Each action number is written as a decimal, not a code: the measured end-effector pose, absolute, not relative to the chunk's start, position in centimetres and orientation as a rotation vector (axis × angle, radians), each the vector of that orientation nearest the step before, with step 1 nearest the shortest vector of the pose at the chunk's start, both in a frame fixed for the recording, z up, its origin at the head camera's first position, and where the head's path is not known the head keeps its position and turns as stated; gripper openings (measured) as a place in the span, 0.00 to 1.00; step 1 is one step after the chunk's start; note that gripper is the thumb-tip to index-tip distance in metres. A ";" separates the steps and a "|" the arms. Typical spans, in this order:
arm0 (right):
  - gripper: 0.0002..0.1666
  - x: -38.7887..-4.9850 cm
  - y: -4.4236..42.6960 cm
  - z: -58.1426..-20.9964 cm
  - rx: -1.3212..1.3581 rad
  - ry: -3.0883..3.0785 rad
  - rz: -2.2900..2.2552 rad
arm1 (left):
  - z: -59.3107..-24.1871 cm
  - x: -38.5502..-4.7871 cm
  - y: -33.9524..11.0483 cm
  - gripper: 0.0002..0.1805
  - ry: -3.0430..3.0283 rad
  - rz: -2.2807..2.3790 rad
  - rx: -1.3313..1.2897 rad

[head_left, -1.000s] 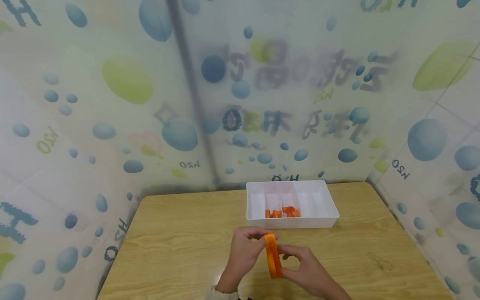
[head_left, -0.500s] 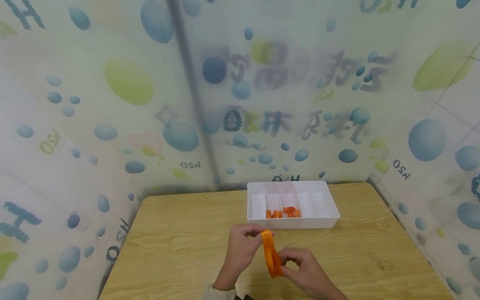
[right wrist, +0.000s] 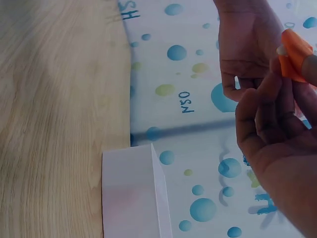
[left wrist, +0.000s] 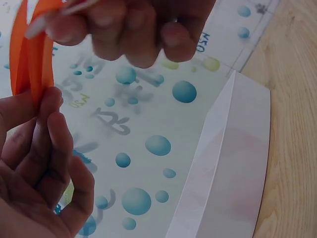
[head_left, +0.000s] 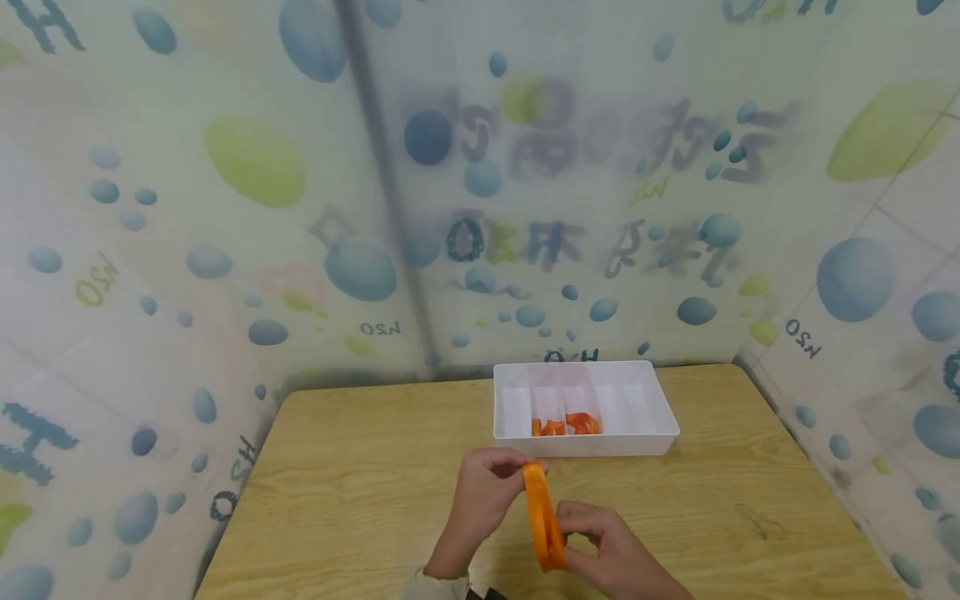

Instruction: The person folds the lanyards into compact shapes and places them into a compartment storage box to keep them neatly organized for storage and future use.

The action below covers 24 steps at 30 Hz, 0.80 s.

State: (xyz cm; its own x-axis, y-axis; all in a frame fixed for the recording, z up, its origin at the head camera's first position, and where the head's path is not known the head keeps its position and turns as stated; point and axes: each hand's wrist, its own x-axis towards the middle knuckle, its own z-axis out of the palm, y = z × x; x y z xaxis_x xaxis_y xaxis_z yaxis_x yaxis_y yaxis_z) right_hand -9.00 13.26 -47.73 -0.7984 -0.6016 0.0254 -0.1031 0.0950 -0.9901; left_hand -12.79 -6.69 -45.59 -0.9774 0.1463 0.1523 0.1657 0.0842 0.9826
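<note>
A loop of orange ribbon [head_left: 542,517] is held upright between the two hands, above the wooden table. My left hand [head_left: 482,502] pinches its upper end between thumb and fingertips. At the lower end, my right hand [head_left: 609,546] pinches the ribbon from the right side. In the left wrist view the ribbon [left wrist: 43,54] hangs in layers, and a thin whitish strip [left wrist: 62,19] lies across it by the right fingertips. The right wrist view shows only part of the ribbon [right wrist: 296,55], with a small pale tip beside it.
Beyond the hands stands a white divided box [head_left: 592,447]. Orange ribbon pieces [head_left: 582,423] lie in two of its compartments. The wooden table [head_left: 360,483] meets a patterned sheet [head_left: 480,250] at the back and sides.
Both hands have shifted slightly left with the ribbon over the last second. Since half a second ago the right hand and the ribbon's lower end have dropped a little.
</note>
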 end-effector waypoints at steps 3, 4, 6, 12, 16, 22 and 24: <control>0.11 -8.8 13.3 -47.7 -0.750 1.987 -1.796 | -45.7 -12.8 -6.7 0.08 -2.300 -2.118 -0.331; 0.11 -8.7 13.3 -47.7 -0.775 1.988 -1.817 | -45.8 -12.8 -6.7 0.08 -2.301 -2.122 -0.332; 0.12 -8.4 13.3 -47.6 -0.819 2.005 -1.860 | -45.8 -12.9 -6.7 0.09 -2.316 -2.121 -0.332; 0.14 -8.1 13.2 -47.3 -0.928 2.063 -1.963 | -45.8 -12.8 -6.6 0.08 -2.373 -2.127 -0.346; 0.15 -8.0 13.0 -47.3 -0.927 2.105 -1.981 | -45.9 -12.9 -6.5 0.07 -2.422 -2.115 -0.350; 0.15 -8.2 13.0 -47.8 -0.955 2.107 -1.943 | -45.9 -13.1 -6.7 0.07 -2.445 -2.080 -0.356; 0.14 -8.3 13.0 -48.1 -0.962 2.087 -1.908 | -45.8 -13.2 -6.9 0.05 -2.439 -2.053 -0.361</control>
State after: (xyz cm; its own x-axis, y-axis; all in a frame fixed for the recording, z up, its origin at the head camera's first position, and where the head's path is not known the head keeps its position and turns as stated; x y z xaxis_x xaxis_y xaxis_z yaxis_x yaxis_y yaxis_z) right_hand -8.30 12.97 -48.09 -0.7818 -0.5458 0.3014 -0.3491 -0.0174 -0.9369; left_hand -13.23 -6.94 -45.84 -0.9725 0.2137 0.0931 0.1282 0.1567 0.9793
